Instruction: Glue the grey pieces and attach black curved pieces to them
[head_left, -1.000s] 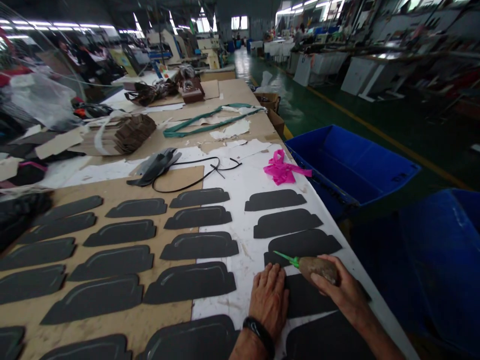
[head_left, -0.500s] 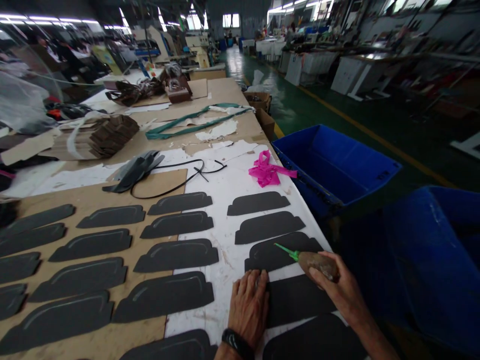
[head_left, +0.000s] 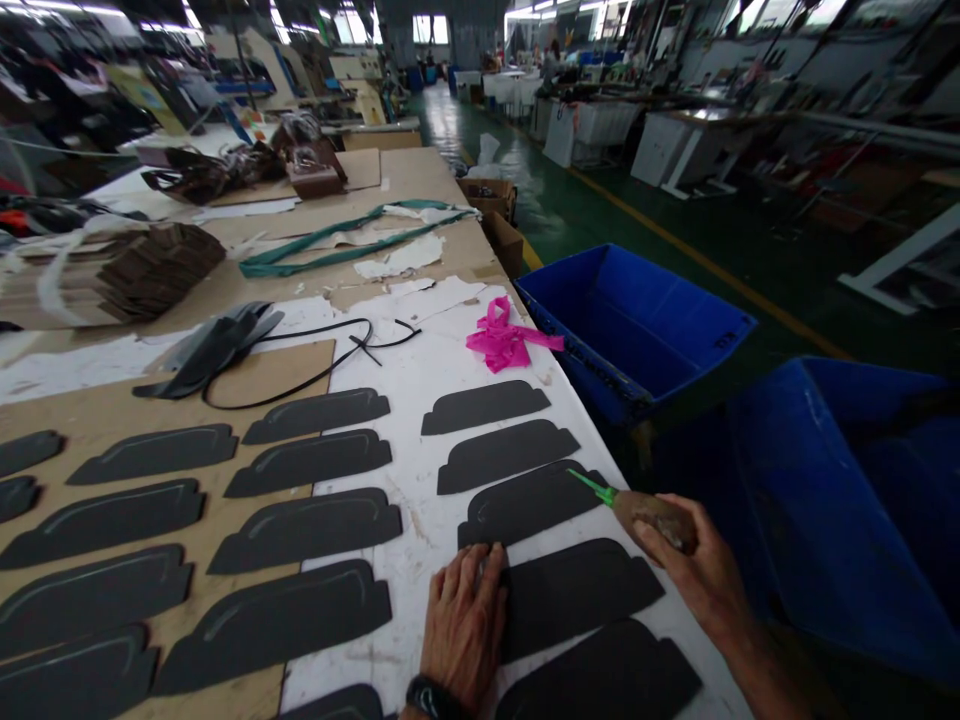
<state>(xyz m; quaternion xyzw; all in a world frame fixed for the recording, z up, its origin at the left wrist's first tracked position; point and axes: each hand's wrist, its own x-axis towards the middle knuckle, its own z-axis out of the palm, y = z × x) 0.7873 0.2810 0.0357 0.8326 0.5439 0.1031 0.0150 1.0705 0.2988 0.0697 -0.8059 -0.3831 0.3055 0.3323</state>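
My right hand (head_left: 701, 560) is wrapped round a brown bottle (head_left: 654, 520) with a green nozzle (head_left: 592, 485). The nozzle tip is over the upper right part of a dark grey piece (head_left: 529, 505), where a faint line shows along its upper edge. My left hand (head_left: 463, 612), with a black band on its wrist, rests palm down with its fingertips at that piece's lower left edge. Its fingers lie flat, beside another dark piece (head_left: 574, 597). Several similar pieces, such as this one (head_left: 306, 530), lie in columns to the left, with shiny lines on them.
Pink ribbon (head_left: 501, 340), a black cord (head_left: 281, 393) and a green band (head_left: 315, 250) lie farther up the table (head_left: 420, 350). A bundle of brown pieces (head_left: 154, 270) sits at the left. Blue bins (head_left: 645, 330) stand beyond the table's right edge.
The bottle's nozzle has moved rightward along the grey piece, towards its right end. The head view has shifted, so the table and its items appear farther left.
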